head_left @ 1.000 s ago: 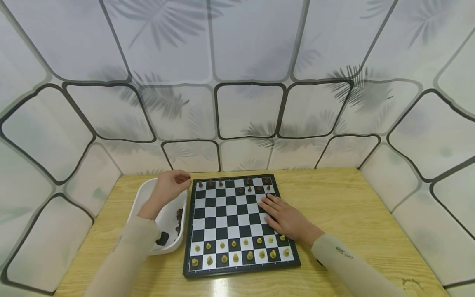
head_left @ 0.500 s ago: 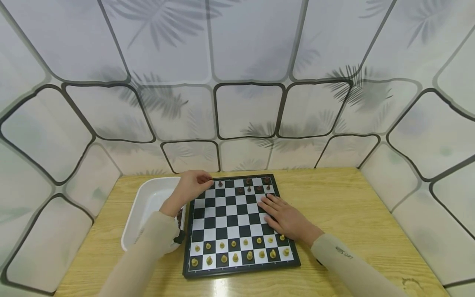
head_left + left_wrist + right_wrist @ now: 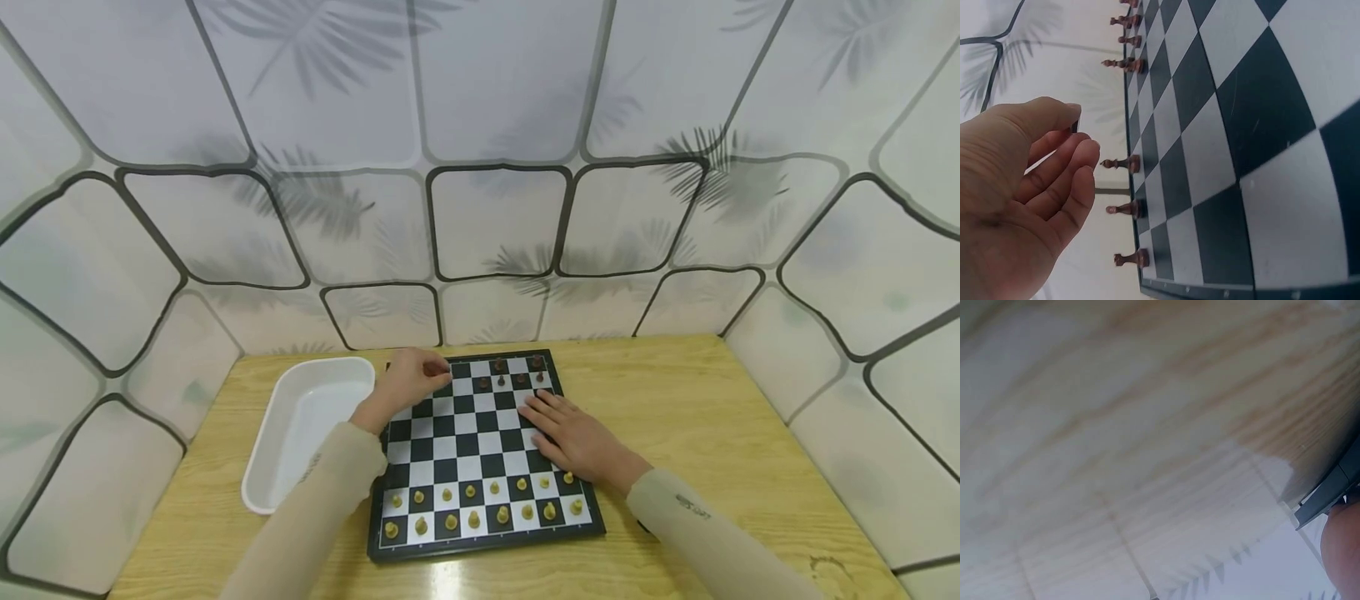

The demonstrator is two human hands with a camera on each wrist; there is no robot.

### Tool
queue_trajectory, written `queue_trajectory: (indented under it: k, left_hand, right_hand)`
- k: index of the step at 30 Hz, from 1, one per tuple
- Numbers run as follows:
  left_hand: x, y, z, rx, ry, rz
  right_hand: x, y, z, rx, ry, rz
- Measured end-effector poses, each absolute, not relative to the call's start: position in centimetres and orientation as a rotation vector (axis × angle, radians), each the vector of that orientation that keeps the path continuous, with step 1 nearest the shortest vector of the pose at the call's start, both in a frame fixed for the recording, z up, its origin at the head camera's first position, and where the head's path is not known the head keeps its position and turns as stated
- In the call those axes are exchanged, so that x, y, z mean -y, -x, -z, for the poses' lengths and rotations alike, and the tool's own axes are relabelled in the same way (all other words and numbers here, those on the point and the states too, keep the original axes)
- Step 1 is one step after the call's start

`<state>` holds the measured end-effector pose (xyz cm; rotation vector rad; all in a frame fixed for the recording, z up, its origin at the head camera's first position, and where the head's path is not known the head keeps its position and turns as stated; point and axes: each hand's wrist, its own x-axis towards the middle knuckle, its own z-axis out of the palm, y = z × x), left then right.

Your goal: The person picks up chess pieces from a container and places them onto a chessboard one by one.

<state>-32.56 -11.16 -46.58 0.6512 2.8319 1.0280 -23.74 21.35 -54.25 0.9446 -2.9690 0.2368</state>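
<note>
Over the far left of the chessboard, my left hand pinches a small dark chess piece between thumb and fingertips; most of it is hidden. In the left wrist view, a dark red rook and a bishop stand along the back rows beside the fingers. More dark red pieces are at the far right of the board. My right hand lies flat on the board's right side, fingers spread. Yellow pieces fill the two near rows.
Left of the board stands a white plastic tub, partly covered by my left forearm. The board lies on a wood-grain table. A patterned wall covering rises behind and at both sides.
My left hand has moved right, from above the tub to over the board's far left squares, holding the piece. The right hand stays where it was.
</note>
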Motion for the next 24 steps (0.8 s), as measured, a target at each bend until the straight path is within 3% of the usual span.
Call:
queue_trajectory:
  k: [24]
  left_hand:
    - [8.7,33.9,49.7,-2.783,-0.655,-0.961]
  right_hand:
    - [-21.2,23.8,54.2,2.998,-0.949,-0.203]
